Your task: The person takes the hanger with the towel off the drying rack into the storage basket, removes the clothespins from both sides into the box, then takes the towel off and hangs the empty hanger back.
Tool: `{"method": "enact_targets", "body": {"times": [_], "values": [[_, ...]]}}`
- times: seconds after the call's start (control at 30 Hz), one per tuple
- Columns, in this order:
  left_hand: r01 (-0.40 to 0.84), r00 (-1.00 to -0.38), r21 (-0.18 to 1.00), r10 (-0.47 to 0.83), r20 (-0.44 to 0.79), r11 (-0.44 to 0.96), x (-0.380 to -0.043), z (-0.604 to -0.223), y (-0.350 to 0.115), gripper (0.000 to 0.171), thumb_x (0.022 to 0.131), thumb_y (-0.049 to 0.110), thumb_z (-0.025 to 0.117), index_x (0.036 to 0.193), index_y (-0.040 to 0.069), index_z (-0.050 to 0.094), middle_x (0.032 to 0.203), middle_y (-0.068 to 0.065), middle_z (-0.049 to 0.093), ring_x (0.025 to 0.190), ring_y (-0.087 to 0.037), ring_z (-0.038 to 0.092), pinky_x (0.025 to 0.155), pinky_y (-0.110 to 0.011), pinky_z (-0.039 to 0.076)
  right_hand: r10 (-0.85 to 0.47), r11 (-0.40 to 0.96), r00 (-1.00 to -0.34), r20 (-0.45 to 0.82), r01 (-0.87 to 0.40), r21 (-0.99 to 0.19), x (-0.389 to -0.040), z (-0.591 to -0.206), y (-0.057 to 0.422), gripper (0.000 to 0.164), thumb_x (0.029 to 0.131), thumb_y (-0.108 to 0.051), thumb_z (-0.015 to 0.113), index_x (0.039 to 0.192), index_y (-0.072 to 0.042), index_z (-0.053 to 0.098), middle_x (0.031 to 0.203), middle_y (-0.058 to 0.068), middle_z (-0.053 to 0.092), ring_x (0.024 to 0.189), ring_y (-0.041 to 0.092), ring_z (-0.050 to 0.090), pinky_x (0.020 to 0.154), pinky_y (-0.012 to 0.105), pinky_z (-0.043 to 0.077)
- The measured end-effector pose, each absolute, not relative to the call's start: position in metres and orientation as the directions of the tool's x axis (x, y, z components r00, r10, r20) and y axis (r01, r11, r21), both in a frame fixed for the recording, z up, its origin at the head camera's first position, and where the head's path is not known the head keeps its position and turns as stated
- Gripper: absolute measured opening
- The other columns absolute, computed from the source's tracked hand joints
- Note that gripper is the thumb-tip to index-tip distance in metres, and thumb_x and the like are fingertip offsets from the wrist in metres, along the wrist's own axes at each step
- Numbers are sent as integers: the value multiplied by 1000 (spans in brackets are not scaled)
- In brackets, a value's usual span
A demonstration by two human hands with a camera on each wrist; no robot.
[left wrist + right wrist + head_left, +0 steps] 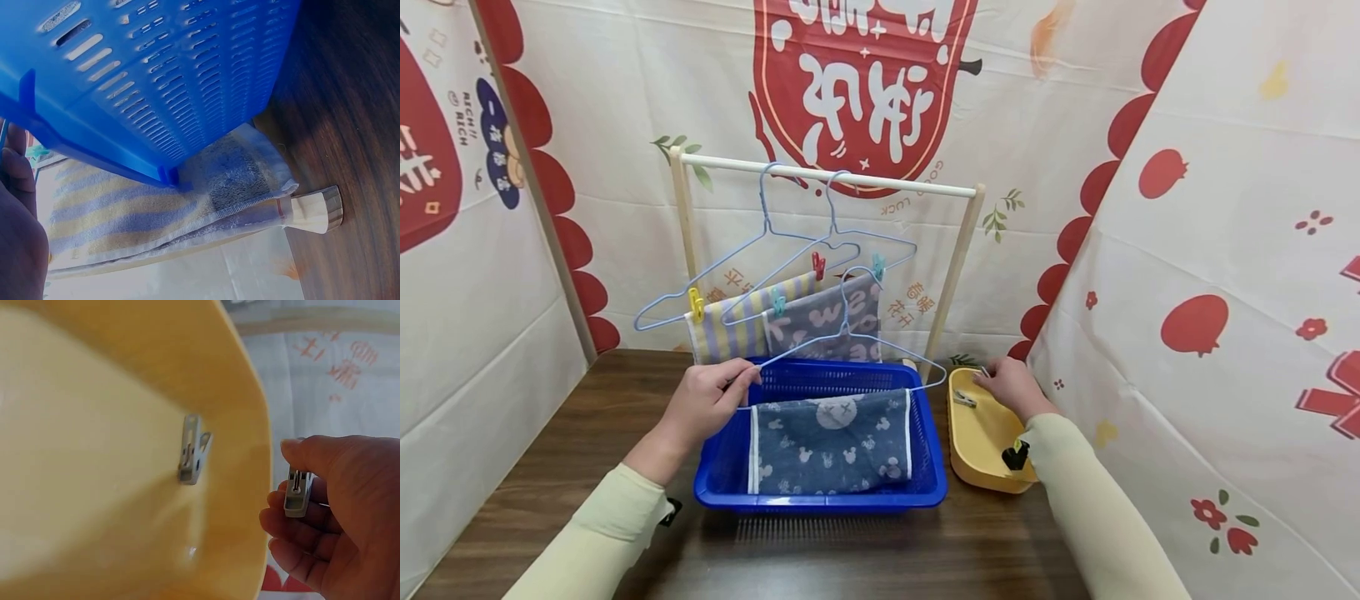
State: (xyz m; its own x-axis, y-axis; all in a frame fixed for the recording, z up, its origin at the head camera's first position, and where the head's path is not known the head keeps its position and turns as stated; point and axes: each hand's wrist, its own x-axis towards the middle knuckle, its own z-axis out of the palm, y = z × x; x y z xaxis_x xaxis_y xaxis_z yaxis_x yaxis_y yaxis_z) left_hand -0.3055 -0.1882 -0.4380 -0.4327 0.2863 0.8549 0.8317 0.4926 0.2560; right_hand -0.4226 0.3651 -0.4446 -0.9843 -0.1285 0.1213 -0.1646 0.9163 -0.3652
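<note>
My left hand [711,398] grips the left end of a blue wire hanger [846,327]. From the hanger's lower bar hangs a dark blue towel [831,454] with pale cartoon heads, over the blue basket [820,501]. My right hand [1013,387] is above the far end of a yellow tray [988,433]. Between thumb and fingers it pinches a grey clothespin [297,494], which the right wrist view shows just outside the tray's rim. A second grey clothespin [190,453] lies inside the tray. In the left wrist view, only part of the left hand [22,231] shows.
Behind the basket stands a rack with a white rail [827,175]. Two blue hangers hang there, bearing a striped towel [727,329] and a grey towel [823,321], with yellow, red and teal clothespins. Printed cloth walls [1150,250] enclose the wooden table [587,425].
</note>
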Motion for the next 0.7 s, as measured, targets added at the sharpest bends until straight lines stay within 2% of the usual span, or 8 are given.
{"method": "enact_targets", "body": {"times": [0.1,0.27,0.37,0.57,0.7], "values": [[830,-438,261,286,852,493,-306,-438,-189,21,94,-11,75,92,10,74,70,14,61,59,-1,54,55,-20,47,-133,933,-984,122,-166,-318,-425,-448,367,39,104,-29,77,75,-6,65,65,2,52,64,23,50,63,39,42],[827,-443,264,285,850,496,-306,-438,-191,22,94,-10,75,93,11,74,70,14,61,59,-1,54,54,-19,47,-141,950,-986,95,-161,-266,-430,-455,370,48,105,-27,72,66,-14,48,63,-2,37,62,22,43,65,39,38],[826,-445,266,284,849,497,-306,-439,-191,23,94,-10,75,93,13,74,70,14,61,59,-1,54,54,-19,47,-134,955,-989,65,-147,-258,-433,-459,372,48,104,-25,71,65,-15,45,62,-3,34,61,21,41,65,38,37],[826,-445,267,284,850,497,-307,-440,-191,24,94,-10,75,93,13,74,70,14,61,59,-1,54,54,-19,47,-106,967,-994,-15,-100,-234,-441,-468,375,38,104,-22,73,71,-11,58,66,2,48,64,23,50,66,39,42],[830,-442,267,285,850,490,-308,-440,-191,22,94,-11,74,93,11,74,70,14,61,59,-2,54,54,-19,47,-83,973,-996,-30,-75,-217,-447,-479,377,36,101,-19,72,69,-13,55,65,3,51,62,23,51,63,38,42]]}}
